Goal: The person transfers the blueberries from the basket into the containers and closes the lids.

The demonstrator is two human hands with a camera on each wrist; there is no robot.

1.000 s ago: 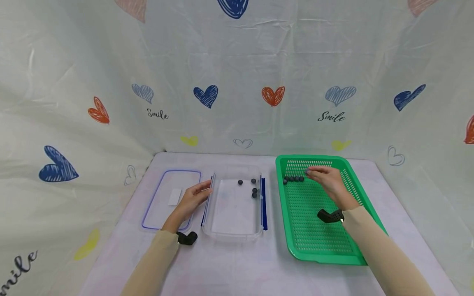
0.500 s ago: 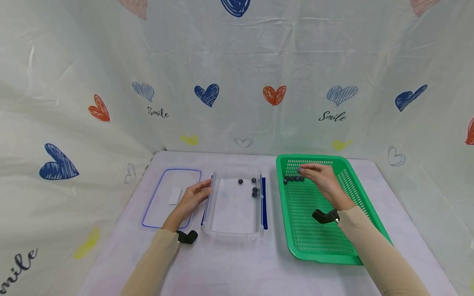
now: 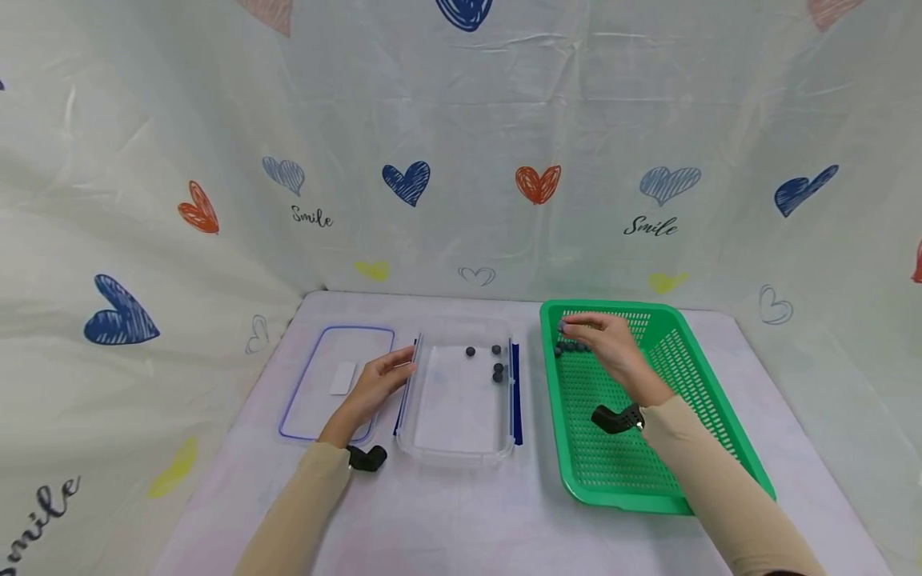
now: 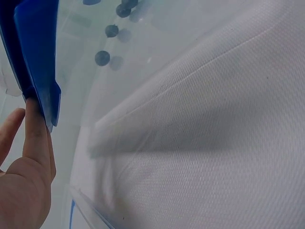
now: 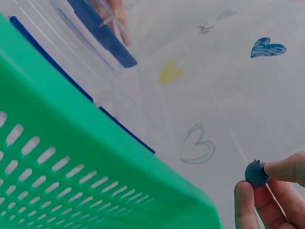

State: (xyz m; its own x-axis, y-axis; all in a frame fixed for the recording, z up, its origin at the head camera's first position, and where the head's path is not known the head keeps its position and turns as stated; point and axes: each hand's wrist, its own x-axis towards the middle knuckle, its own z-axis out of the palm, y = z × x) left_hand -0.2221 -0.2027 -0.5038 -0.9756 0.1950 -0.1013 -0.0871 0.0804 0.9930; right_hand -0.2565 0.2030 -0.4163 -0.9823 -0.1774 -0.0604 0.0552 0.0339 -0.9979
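A blueberry [image 5: 257,173] is pinched between the thumb and fingers of my right hand [image 3: 611,352], above the far left part of the green basket [image 3: 569,464]. Below it, a row of several blueberries [image 3: 571,347] lies in the basket. My left hand [image 3: 377,388] touches the left side of the clear plastic container [image 3: 454,458] with nearly straight fingers. In the left wrist view a fingertip meets the blue side latch [image 4: 40,57]. Inside the container, several blueberries [image 3: 498,378] lie apart near the far and right sides.
To the left, a clear lid [image 3: 283,416] with a blue seal lies flat on the white-covered table [image 3: 446,528], partly behind my left hand. A white rectangle [image 3: 342,378] shows on it. A sheet printed with hearts [image 3: 475,240] hangs behind the table.
Holding the blueberry, my right hand has moved left over the basket, toward its left wall. My left hand stays at the container's side.
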